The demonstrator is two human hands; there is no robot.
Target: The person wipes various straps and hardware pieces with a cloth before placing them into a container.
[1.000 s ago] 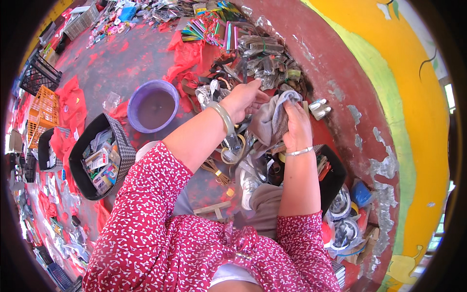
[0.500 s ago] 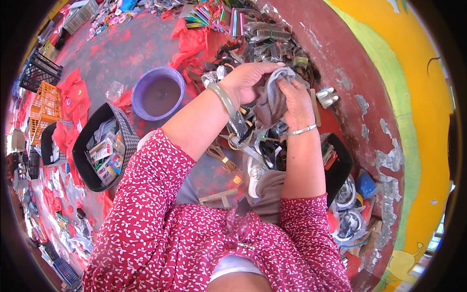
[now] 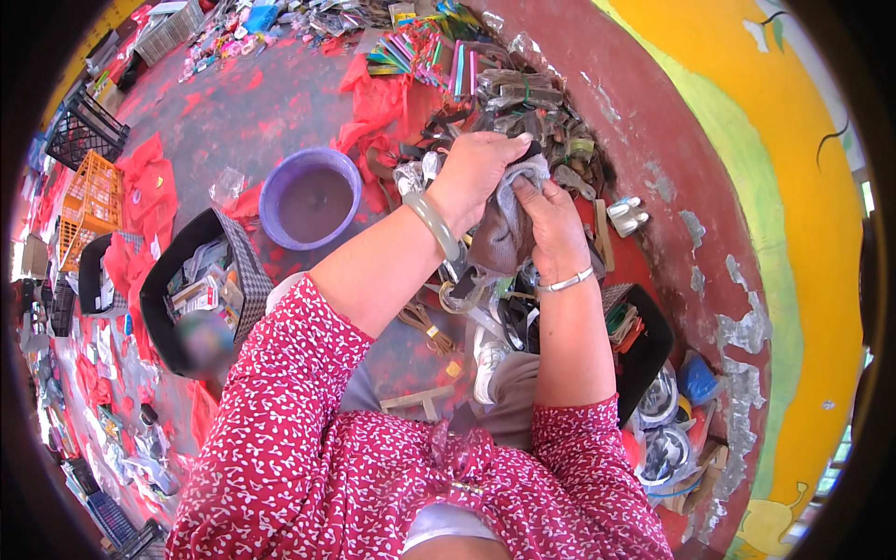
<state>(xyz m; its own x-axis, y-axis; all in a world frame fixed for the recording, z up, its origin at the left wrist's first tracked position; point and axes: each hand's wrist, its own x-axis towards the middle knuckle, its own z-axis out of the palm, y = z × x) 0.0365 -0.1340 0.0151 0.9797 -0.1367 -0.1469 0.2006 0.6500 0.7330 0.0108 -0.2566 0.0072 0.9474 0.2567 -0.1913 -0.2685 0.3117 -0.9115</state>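
A damp-looking grey-brown cloth (image 3: 501, 231) hangs in folds between my two hands. My left hand (image 3: 474, 175), with a pale bangle at its wrist, is closed at the cloth's upper left side. By its thumb tip shows a small dark piece whose kind I cannot make out. My right hand (image 3: 557, 224) pinches the grey upper edge between thumb and fingers. Below and behind the cloth lies a crowded pile of belts and plastic-wrapped goods (image 3: 537, 107), partly hidden by my hands. Left of my forearm stands a purple basin (image 3: 271, 201) of murky water.
Black checked boxes of small goods (image 3: 254, 280) stand at left, another black box (image 3: 649, 341) at right. An orange crate (image 3: 91, 201) sits farther left. A red peeling wall (image 3: 691, 177) runs along the right. Near my shoe (image 3: 487, 359) lie a brown cord bundle (image 3: 427, 327) and wrapped wheel-like items (image 3: 665, 453).
The cloth and both hands have shifted slightly left and down in view. A dark piece now shows by my left thumb. The whole view has tilted a little.
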